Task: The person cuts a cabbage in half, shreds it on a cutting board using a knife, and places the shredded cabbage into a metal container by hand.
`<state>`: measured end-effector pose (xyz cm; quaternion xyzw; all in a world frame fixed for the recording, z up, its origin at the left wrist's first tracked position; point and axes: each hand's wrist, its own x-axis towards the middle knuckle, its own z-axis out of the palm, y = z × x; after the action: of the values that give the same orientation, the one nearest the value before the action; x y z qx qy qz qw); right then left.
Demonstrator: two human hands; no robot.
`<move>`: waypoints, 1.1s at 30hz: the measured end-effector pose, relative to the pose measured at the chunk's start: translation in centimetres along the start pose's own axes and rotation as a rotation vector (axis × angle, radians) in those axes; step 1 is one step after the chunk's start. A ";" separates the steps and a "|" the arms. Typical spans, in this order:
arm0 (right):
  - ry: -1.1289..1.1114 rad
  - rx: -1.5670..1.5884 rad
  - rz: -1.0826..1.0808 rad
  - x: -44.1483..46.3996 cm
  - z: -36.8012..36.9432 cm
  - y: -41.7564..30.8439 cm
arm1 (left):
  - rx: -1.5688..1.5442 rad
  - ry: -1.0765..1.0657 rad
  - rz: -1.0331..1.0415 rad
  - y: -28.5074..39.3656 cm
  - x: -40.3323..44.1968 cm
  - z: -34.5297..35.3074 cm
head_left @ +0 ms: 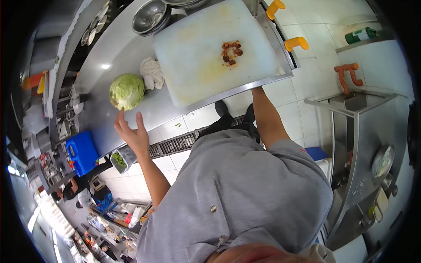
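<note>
My left hand [133,133] is open beside the counter's front edge, fingers stretched and thumb apart, holding nothing. Just beyond its fingertips a round green head of lettuce or cabbage [126,91] rests on the steel counter [98,105]; I cannot tell whether a fingertip touches it. My right forearm [267,116] reaches down under the counter's front edge, which hides the right hand. Above that arm lies a large white cutting board [193,61], stained yellowish. Several small dark reddish-brown pieces [231,52] sit on the board in a rough ring.
A crumpled white cloth [151,73] lies between the green head and the board. Metal bowls [151,17] stand behind it. Yellow handles [296,43] stick out at the right. A blue jerrycan [81,153] and a bin of greens [123,158] are at the left. A pan [383,163] sits at far right.
</note>
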<state>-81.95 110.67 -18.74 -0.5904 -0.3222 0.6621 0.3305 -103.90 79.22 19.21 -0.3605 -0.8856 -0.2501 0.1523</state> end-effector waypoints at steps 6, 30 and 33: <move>0.021 0.020 -0.046 1.8 1.3 0.3 | 0.015 -0.123 -0.075 2.6 -5.0 -1.1; -0.099 -0.290 -0.163 -11.3 -9.9 6.8 | -0.393 -0.331 0.113 -0.3 -2.6 5.3; -0.177 -0.259 0.104 -21.7 -14.6 0.4 | -0.492 -0.333 0.131 -0.4 -2.1 6.7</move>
<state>-65.58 93.24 -8.14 -0.5835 -0.4016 0.6805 0.1872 -103.32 81.45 12.61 -0.4789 -0.7861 -0.3841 -0.0710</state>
